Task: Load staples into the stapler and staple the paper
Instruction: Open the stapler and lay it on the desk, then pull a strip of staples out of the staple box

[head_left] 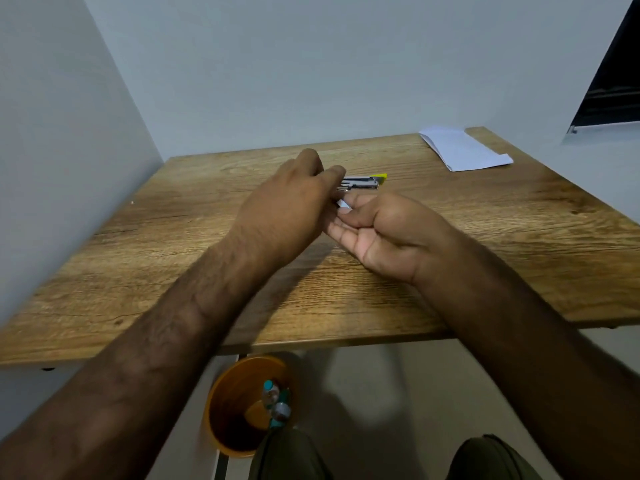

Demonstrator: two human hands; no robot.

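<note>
A small metal stapler (363, 182) with a yellow end lies on the wooden table (173, 237) past my hands. My left hand (287, 206) reaches over it, and its fingertips pinch the near end of the stapler. My right hand (381, 230) lies palm up beside it, thumb pressed onto a small white item (343, 203) held against the fingers; what it is cannot be made out. The white paper (464, 148), folded, lies at the far right corner of the table.
Grey walls close the table at the left and back. Under the front edge stands an orange bin (239, 407) holding bottles. My knees show at the bottom of the view. A dark window is at the upper right.
</note>
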